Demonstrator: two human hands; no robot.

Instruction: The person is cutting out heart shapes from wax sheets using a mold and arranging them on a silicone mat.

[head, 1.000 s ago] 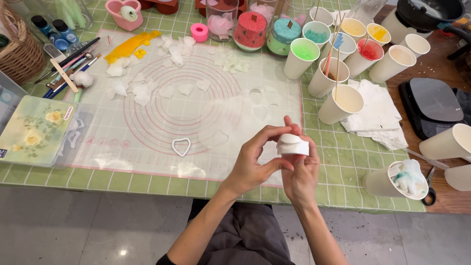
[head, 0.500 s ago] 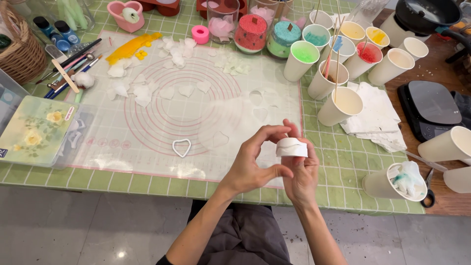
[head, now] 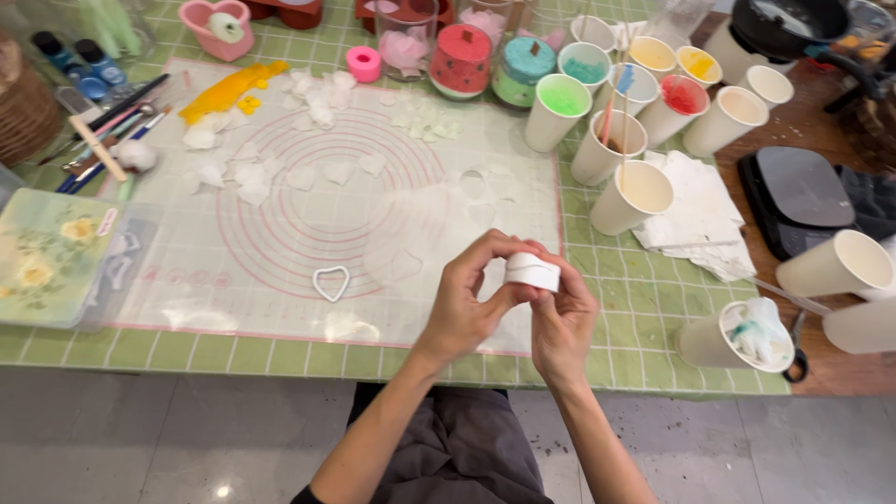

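- Both hands, left hand (head: 464, 308) and right hand (head: 563, 322), are clamped together on a small white round mould (head: 532, 272), held above the near edge of the worktop (head: 653, 308).
- The worktop wears a green checked cloth under a translucent silicone mat (head: 308, 205) with pink rings.
- A white heart-shaped cutter (head: 330, 282) lies on the mat.
- Grey tiled floor (head: 140, 439) below.

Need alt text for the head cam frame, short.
Both hands, left hand and right hand, hold a small white cutter above the near edge of a translucent mat on a green checked table. A white heart-shaped cutter lies on the mat; paper cups of coloured contents stand to the right.
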